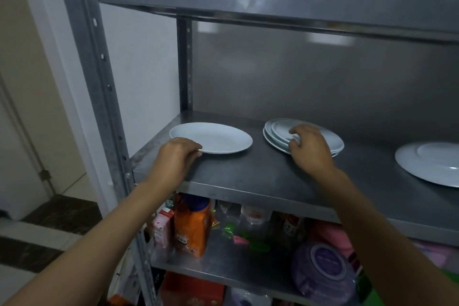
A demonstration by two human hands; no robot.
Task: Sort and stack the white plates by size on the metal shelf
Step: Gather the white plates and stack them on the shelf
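Gripping the near-left rim of a single white plate (pixel 213 137), the left hand (pixel 176 154) curls its fingers over the edge on the metal shelf (pixel 248 176). To the right, the right hand (pixel 309 148) grasps the near rim of a small stack of white plates (pixel 278 131). Far right, another large plate (pixel 429 165) lies apart, partly cut off. On the shelf below stands an orange carton (pixel 192 228) among bottles.

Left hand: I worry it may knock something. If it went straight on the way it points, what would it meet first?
The left hand already grips the near rim of the single plate; going on, it would push that plate toward the shelf's back panel. Depth is unclear.
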